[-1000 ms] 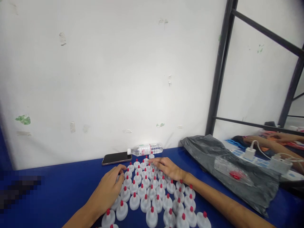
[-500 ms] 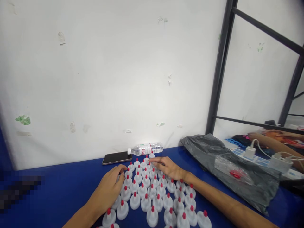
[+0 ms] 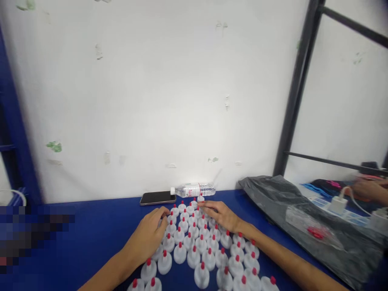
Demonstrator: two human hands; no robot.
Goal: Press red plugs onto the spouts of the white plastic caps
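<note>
Many small white squeeze bottles with red caps point(image 3: 180, 254) stand upright, packed together on the blue table point(image 3: 91, 230). My left hand point(image 3: 150, 232) lies along the left side of the group, fingers loosely curved and apart, against the outer bottles. Across the group, my right hand point(image 3: 222, 216) stretches its fingers over the caps near the far right edge, with a small bottle point(image 3: 201, 198) just beyond the fingertips. Neither hand visibly grips a bottle. Some bottles are hidden beneath the hands and the right forearm.
A phone point(image 3: 157, 197) and a clear water bottle point(image 3: 194, 189) lie by the wall. At right is a grey plastic bag point(image 3: 269, 198) bearing a clear pouch of red caps point(image 3: 315, 232). Beyond the black frame point(image 3: 295, 93) are a charger point(image 3: 338, 204) and another person's hand point(image 3: 370, 189).
The view has turned a little to the left, so everything sits farther right. Both hands keep nearly the same place against the bottles. The other person's arm beyond the frame has moved.
</note>
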